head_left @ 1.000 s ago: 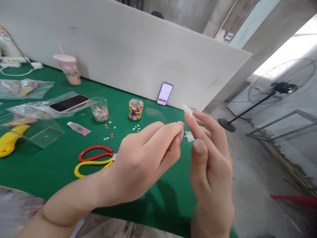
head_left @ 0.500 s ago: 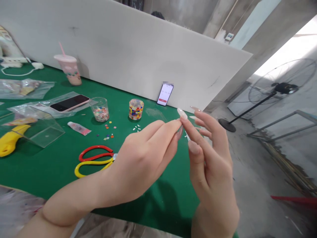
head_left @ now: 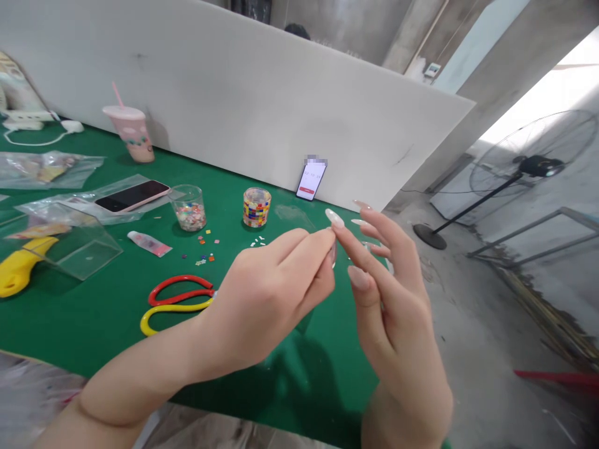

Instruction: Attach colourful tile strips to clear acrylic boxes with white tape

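My left hand (head_left: 266, 299) is raised over the green table (head_left: 93, 305), its thumb and fingers pinched together at the tips. My right hand (head_left: 388, 299) faces it, forefinger and thumb meeting the left fingertips, the other fingers spread. Between the two pinches sits something tiny and clear that I cannot make out. A small clear packet (head_left: 365, 249) shows just behind the right fingers. On the table lie red and yellow scissors (head_left: 175, 302), loose small coloured tiles (head_left: 203, 249), and a tile-covered cup (head_left: 256, 206).
A clear cup of coloured bits (head_left: 189, 207), a small tube (head_left: 148, 242), a clear box (head_left: 70, 240), a yellow tool (head_left: 16, 268), a phone on plastic bags (head_left: 131, 194), a pink drink cup (head_left: 130, 132), and a propped phone (head_left: 311, 178) against the white board. A floor fan (head_left: 524, 168) stands right.
Both hands have drifted a little left and down. My right forefinger has closed onto the left fingertips, and the small clear packet is now mostly hidden behind the fingers.
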A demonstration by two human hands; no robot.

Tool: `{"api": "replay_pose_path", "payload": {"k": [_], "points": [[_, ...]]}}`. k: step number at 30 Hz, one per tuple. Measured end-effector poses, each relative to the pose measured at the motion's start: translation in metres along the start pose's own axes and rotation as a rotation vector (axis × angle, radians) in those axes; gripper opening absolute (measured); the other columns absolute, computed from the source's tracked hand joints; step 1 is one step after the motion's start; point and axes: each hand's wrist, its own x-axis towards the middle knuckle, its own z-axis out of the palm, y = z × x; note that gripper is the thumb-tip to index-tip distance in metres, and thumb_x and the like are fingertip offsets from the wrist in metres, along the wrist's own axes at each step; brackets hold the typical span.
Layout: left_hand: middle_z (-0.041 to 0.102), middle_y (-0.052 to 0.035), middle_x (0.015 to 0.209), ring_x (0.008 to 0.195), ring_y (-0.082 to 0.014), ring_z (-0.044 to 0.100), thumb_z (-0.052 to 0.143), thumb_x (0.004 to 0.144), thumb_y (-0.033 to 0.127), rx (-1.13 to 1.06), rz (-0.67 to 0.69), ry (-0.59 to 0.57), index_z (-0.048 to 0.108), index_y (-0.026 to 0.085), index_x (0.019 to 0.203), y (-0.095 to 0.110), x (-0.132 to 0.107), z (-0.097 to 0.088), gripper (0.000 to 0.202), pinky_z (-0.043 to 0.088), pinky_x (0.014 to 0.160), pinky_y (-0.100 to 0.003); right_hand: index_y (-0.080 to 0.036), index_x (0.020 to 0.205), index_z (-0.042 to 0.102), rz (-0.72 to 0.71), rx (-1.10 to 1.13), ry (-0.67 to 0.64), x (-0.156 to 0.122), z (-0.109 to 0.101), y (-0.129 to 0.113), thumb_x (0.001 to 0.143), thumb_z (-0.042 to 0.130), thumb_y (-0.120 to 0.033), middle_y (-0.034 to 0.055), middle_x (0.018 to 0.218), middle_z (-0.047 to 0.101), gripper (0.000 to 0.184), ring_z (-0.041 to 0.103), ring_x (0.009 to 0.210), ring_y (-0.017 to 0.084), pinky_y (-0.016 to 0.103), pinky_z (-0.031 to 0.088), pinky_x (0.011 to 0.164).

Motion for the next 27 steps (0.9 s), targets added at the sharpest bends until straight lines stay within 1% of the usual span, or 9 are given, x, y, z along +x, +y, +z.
{"api": "replay_pose_path", "payload": {"k": [3,6,10,13,16,19,22,24,27], "points": [[0.061,0.0046,0.062,0.051,-0.0096,0.05,0.053,0.106,0.014,0.005,-0.017,-0.009,0.062,0.021,0.076,0.001,0.001,-0.003,0.033,0.042,0.049,-0.022,-0.037,0.154,0.061,0.037,0.068,0.0,-0.001,0.0,0.0,0.114,0.048,-0.03,0.0044,0.164,0.053,0.042,0.058,0.143,0.02,0.036,0.058,0.109],[0.06,0.0051,0.061,0.051,-0.0088,0.049,0.052,0.106,0.014,-0.002,-0.021,0.005,0.058,0.021,0.071,0.002,0.001,-0.006,0.036,0.042,0.049,-0.022,-0.043,0.154,0.06,0.077,0.143,-0.007,-0.001,-0.001,-0.001,0.114,0.05,-0.031,-0.0004,0.163,0.054,0.042,0.057,0.145,0.017,0.031,0.059,0.109],[0.057,0.0058,0.06,0.053,-0.0082,0.048,0.054,0.105,0.013,-0.017,-0.027,0.008,0.058,0.021,0.07,0.002,0.002,-0.009,0.036,0.041,0.051,-0.02,-0.044,0.154,0.06,0.101,0.247,-0.009,-0.001,-0.002,-0.004,0.116,0.047,-0.033,-0.0066,0.161,0.058,0.042,0.049,0.154,0.012,0.025,0.051,0.121],[0.058,0.006,0.061,0.053,-0.0077,0.046,0.056,0.104,0.013,-0.06,-0.047,-0.006,0.057,0.021,0.07,0.003,0.003,-0.012,0.034,0.038,0.049,-0.021,-0.045,0.152,0.061,0.133,0.338,-0.021,-0.001,-0.003,-0.005,0.117,0.044,-0.035,-0.0081,0.161,0.06,0.041,0.048,0.156,0.012,0.025,0.053,0.119],[0.06,0.0067,0.063,0.052,-0.0071,0.045,0.058,0.104,0.013,-0.11,-0.069,-0.033,0.063,0.021,0.077,0.003,0.004,-0.015,0.029,0.036,0.047,-0.022,-0.046,0.149,0.064,0.156,0.421,-0.023,-0.003,-0.004,-0.005,0.117,0.041,-0.036,-0.0081,0.16,0.062,0.041,0.046,0.159,0.014,0.027,0.057,0.116],[0.061,0.0071,0.064,0.05,-0.0072,0.046,0.058,0.105,0.013,-0.121,-0.074,-0.032,0.069,0.02,0.087,0.004,0.003,-0.018,0.022,0.038,0.047,-0.022,-0.046,0.147,0.066,0.169,0.491,0.003,-0.004,-0.003,-0.004,0.118,0.035,-0.038,-0.0084,0.159,0.064,0.043,0.047,0.158,0.016,0.033,0.055,0.12],[0.064,0.007,0.065,0.049,-0.0074,0.046,0.059,0.105,0.013,-0.128,-0.089,-0.041,0.074,0.019,0.094,0.005,0.003,-0.022,0.019,0.042,0.048,-0.021,-0.044,0.147,0.067,0.161,0.543,0.008,-0.003,-0.001,-0.004,0.118,0.033,-0.041,-0.0083,0.159,0.064,0.044,0.052,0.154,0.016,0.034,0.053,0.122],[0.068,0.0062,0.068,0.051,-0.0077,0.052,0.06,0.104,0.013,-0.147,-0.097,-0.035,0.076,0.018,0.1,0.006,0.003,-0.024,0.018,0.048,0.053,-0.019,-0.044,0.147,0.067,0.161,0.577,-0.003,-0.003,0.0,-0.004,0.118,0.033,-0.043,-0.0081,0.159,0.064,0.045,0.054,0.153,0.016,0.036,0.053,0.123],[0.072,0.0046,0.071,0.059,-0.0081,0.061,0.06,0.104,0.011,-0.176,-0.138,-0.048,0.078,0.015,0.106,0.007,0.004,-0.025,0.018,0.056,0.064,-0.015,-0.044,0.144,0.069,0.185,0.632,-0.003,-0.004,-0.001,-0.004,0.118,0.031,-0.044,-0.0078,0.157,0.065,0.046,0.056,0.15,0.018,0.039,0.052,0.123]]}}
